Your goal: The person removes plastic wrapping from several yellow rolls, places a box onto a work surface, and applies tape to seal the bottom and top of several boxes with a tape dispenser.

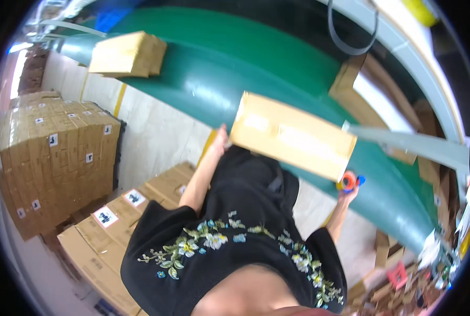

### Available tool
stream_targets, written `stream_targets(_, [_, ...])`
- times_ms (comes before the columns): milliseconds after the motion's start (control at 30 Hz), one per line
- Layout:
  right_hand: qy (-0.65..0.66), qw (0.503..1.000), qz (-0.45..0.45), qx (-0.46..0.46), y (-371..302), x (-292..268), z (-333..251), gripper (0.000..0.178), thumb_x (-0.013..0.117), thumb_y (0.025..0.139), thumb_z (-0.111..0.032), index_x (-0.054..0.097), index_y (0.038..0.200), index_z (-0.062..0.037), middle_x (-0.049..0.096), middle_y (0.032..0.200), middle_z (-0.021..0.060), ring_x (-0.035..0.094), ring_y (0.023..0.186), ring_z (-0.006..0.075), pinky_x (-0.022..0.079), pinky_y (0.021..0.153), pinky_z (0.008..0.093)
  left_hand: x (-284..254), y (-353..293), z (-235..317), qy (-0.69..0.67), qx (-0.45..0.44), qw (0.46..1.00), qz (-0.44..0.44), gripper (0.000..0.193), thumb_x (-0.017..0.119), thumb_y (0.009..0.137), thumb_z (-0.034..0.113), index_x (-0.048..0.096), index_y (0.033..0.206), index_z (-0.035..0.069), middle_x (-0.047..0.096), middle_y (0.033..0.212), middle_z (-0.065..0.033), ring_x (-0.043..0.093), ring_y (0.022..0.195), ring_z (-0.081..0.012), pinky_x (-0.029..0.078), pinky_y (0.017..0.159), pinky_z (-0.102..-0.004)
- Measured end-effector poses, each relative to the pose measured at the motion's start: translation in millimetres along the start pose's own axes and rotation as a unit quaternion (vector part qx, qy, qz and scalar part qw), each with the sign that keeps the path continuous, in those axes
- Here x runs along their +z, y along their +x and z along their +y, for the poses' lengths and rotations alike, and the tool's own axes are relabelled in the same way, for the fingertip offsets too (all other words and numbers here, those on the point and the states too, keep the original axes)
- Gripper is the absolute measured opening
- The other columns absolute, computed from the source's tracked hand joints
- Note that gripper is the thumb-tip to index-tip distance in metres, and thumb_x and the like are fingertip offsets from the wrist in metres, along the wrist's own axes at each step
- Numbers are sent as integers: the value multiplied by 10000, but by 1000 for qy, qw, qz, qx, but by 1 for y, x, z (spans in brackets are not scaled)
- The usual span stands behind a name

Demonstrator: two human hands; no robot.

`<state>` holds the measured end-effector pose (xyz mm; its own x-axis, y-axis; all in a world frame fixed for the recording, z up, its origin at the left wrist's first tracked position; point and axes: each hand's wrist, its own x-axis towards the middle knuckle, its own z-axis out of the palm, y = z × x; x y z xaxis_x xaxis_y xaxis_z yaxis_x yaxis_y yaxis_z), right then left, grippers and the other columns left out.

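A long closed cardboard box (293, 138) lies slightly slanted on the green conveyor belt (198, 79) in front of me, with shiny clear tape along its top. My left hand (221, 139) is at the box's left end, its fingers stretched out beside the lower left corner; whether they touch the cardboard is hard to tell. Near the box's lower right corner, my right hand (349, 196) is closed around a tape dispenser (348, 181) with an orange-red ring and blue parts. Part of that grip is hidden.
Another closed box (127, 55) sits farther left on the belt. Stacked cartons (61, 152) stand at the left, and more cartons (119, 226) are close by my left arm. A grey metal bar (408, 139) and an open carton (369, 97) are at the right.
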<state>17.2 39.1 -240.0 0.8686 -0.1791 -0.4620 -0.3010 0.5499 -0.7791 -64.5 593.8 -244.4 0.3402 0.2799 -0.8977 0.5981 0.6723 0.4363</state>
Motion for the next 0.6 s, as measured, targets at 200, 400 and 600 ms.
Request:
stream_targets(200, [-159,974,152,49,26,-26,6,429,581,789,-234,519,1162,-34,580,801,57,574,722,186,487,680,313,41,2,24,40,10,992,-122,524,135,934,279,489,1213,11,594,1133,-143,596,1020,-240,477,887,-366])
stream_targets(400, [-764,493,317,-269,8,40,-13,533,625,796,-342,495,1196,-15,574,974,149,537,970,250,412,853,419,21,69,14,132,34,981,-137,563,126,944,340,509,1202,17,606,1128,-126,585,1045,-232,461,915,-372])
stream_targets(600, [-502,858,41,-98,-3,128,5,587,412,930,-439,375,1296,18,453,1299,229,424,1217,302,318,996,359,26,89,5,274,214,927,138,497,353,890,385,541,1173,22,576,1151,-207,525,1111,-342,391,964,-403])
